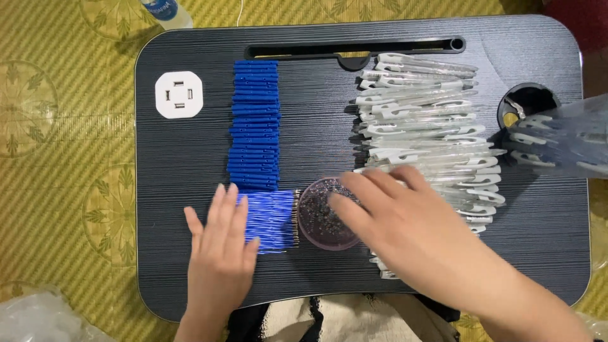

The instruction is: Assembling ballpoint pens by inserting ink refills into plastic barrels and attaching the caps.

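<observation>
Dark lap counter [190,158] on yellow mat. Left hand [218,253] flat, grip wide — fingertips on blue refills [272,218], long axes left-right. Right hand [405,221] nearer, loose over small-parts dish [323,215], frame centre — empty.

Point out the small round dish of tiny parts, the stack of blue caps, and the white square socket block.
round dish [320,228], head view, its left inner floor.
stack of blue caps [254,123], head view, mid-stack.
white socket block [178,94], head view, its centre.

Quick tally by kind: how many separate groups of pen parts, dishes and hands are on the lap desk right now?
Blue parts stacks: 1
Blue refill bunches: 1
Clear barrel piles: 1
Round dishes: 1
Hands, left hand and right hand: 2
Total: 6
</observation>
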